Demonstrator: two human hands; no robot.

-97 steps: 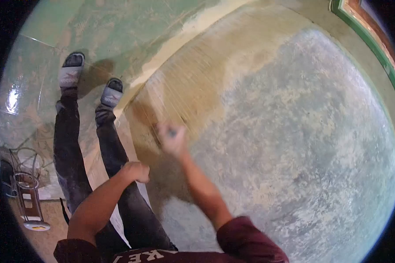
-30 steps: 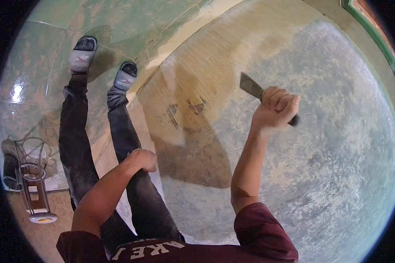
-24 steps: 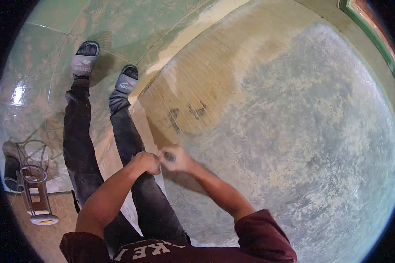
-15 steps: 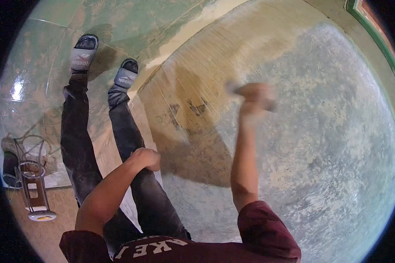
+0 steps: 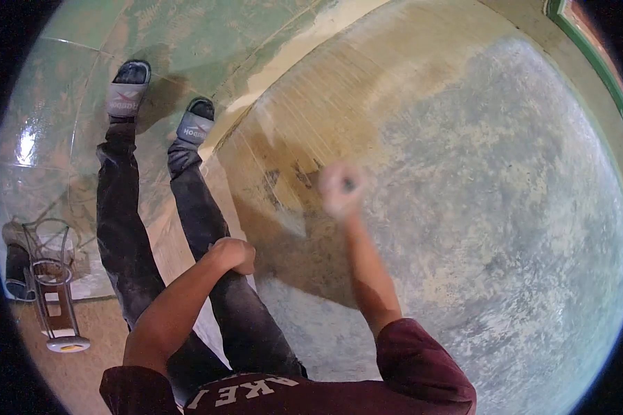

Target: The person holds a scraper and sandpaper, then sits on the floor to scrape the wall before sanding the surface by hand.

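My right hand [image 5: 342, 189] is closed and blurred by motion over the patchy wall [image 5: 464, 228]. A small dark spot shows in its grip, but what it holds is too smeared to make out. Around it the wall is tan with scratch lines on one side and mottled grey-white on the other; a shadow falls next to the hand. My left hand [image 5: 232, 256] rests on my dark trouser leg [image 5: 239, 311] near the knee, its fingers curled in and mostly hidden.
My feet, in grey slide sandals [image 5: 127, 97], are on the green tiled floor [image 5: 69, 76]. To the left, a metal-framed stand [image 5: 52, 277] with a round ring is beside a dark cylindrical object [image 5: 19, 266]. A green-edged frame [image 5: 595, 62] borders the wall at upper right.
My right hand has moved left and down across the wall, from the grey patch to the edge of the tan area. The left hand has stayed on the leg.
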